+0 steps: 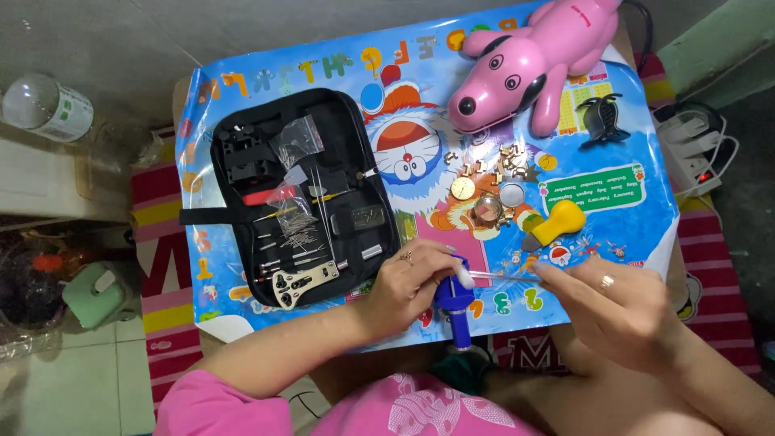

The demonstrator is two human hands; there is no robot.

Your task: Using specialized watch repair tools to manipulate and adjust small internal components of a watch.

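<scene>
My left hand (410, 282) grips the top of a blue handled tool (454, 311) that stands near the front edge of a small table with a colourful cartoon cover (613, 129). My right hand (617, 303) pinches a thin clear stick with a white tip (492, 276), and the tip touches the head of the blue tool. Small watch parts lie just beyond my hands: a gold dial (462, 188), a round case (488, 209), a grey disc (512, 194) and several gold band links (504, 161).
An open black tool case (303, 190) with small tools lies on the left. A yellow-handled tool (555, 224), a pink toy dog (533, 56) and a black hair claw (601, 117) lie on the right. A power strip (694, 149) sits on the floor.
</scene>
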